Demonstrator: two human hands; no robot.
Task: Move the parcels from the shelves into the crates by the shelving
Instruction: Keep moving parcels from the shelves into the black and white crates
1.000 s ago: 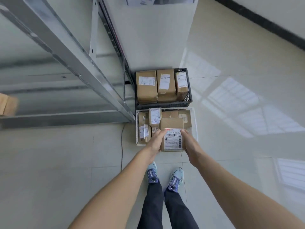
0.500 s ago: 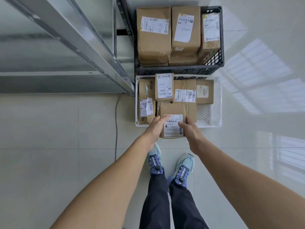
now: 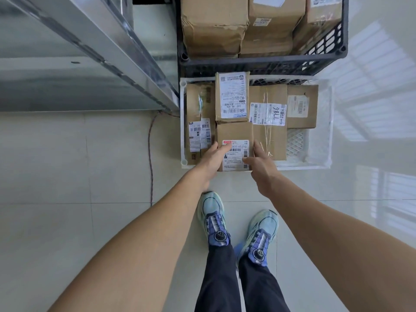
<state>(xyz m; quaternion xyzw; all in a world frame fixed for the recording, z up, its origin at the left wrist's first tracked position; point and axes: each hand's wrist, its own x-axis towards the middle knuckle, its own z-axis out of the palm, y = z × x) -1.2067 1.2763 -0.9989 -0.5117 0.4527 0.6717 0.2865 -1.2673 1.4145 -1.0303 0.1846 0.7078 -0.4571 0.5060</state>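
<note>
The black plastic lattice crate (image 3: 258,64) well beyond the fingers looks full. The white plastic lattice crate (image 3: 327,131) just beyond them is mostly packed, with room to their right. The left hand (image 3: 212,158) and right hand (image 3: 261,165) grip a small brown cardboard parcel (image 3: 234,134) between them over the white crate's near rim, not yet released. It is crisp-edged, with its barcode label facing up. Any parcels left on the shelves are out of view.

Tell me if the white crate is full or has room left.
Has room. The white crate shows bare mesh floor in its near right corner; parcels cover the rest.
</note>
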